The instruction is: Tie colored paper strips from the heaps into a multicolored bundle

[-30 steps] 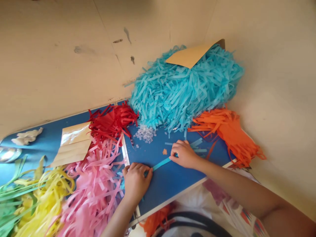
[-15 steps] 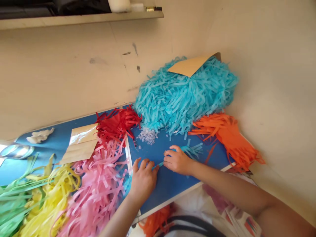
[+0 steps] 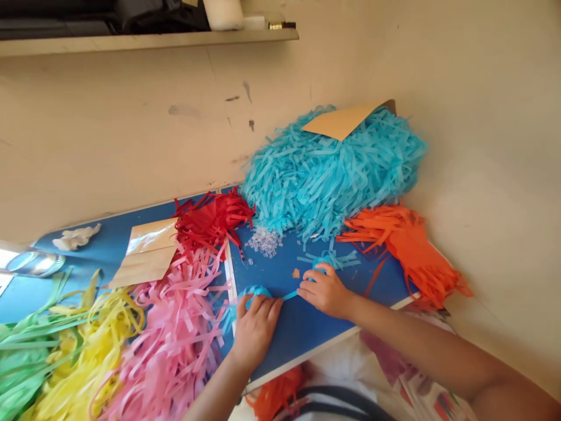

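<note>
Between my two hands runs a narrow twisted middle of a blue paper tassel, just above the blue tabletop. My left hand is closed on its left end, where blue fringe bunches up behind the fingers. Closed on the other end is my right hand, with cut strips fanning out beyond the knuckles. The fingertips partly hide the tassel. A small tan scrap lies by my right fingers. Behind it is a heap of tiny clear pieces.
A large pile of blue fringe with a tan card on top stands against the wall. Orange fringe lies right; red, pink, yellow and green fringe lie left. A shelf juts out above.
Blue fringe now bulges up behind my left fingers and at my right hand. My right hand has shifted slightly right, and the tan scrap has come into view.
</note>
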`<state>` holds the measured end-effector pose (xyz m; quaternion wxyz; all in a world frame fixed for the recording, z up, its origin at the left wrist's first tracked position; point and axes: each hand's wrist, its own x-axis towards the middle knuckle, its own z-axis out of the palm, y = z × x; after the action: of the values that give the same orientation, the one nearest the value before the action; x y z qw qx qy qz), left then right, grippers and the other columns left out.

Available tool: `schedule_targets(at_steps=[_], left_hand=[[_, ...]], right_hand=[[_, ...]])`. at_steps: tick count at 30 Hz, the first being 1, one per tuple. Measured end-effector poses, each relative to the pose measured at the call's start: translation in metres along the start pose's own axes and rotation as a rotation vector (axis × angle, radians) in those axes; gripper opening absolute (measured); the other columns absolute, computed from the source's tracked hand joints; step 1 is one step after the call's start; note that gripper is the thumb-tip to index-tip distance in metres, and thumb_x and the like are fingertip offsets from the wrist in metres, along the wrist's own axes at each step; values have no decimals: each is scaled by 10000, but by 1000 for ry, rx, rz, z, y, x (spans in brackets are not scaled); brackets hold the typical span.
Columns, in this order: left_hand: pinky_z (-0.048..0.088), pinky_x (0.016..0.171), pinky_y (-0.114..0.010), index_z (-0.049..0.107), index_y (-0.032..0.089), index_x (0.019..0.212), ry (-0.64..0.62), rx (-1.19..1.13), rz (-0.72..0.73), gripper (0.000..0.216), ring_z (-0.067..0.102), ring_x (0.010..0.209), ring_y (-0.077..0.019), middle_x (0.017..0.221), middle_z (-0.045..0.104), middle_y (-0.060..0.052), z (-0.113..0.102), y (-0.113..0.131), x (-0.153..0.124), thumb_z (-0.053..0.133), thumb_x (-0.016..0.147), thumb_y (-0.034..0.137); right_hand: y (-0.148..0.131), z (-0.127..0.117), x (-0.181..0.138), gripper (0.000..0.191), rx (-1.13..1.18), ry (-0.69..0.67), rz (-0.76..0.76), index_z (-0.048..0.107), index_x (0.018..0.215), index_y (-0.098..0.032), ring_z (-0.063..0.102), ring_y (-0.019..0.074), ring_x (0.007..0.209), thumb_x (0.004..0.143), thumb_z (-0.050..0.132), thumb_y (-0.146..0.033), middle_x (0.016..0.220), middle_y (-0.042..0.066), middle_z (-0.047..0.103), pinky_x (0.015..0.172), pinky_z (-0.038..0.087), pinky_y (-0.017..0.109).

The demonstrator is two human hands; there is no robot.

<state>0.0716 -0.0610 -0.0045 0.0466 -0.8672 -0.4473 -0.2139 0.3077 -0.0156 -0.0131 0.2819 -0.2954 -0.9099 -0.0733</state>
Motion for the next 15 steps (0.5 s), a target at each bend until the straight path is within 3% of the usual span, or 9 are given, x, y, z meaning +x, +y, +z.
schedule_targets(at_steps=[4,10,15], left_hand=[[334,923,-408,718,259,1006,33,-21,-13,300,623,906,-206,920,758,2,2,-5,-10,476,933,97],[347,887,-412,732,251,925,50,-94,-102,185,606,890,-223,894,749,-8,1,-9,-8,557,926,190],[344,860,-404,720,241,875,-3,-136,-171,212,595,877,-226,871,738,-8,1,-12,-2,523,949,215]], right_hand=[[14,-5,-10,194,87,28,26,700,891,-224,571,169,926,981,533,-181,852,-14,725,937,261,420],[24,-7,-15,166,220,-39,142,717,827,-258,571,166,925,949,607,-232,843,-17,725,936,247,411],[30,-3,-16,186,360,-77,324,689,686,-226,556,184,901,867,718,-258,793,-19,710,891,269,393]])
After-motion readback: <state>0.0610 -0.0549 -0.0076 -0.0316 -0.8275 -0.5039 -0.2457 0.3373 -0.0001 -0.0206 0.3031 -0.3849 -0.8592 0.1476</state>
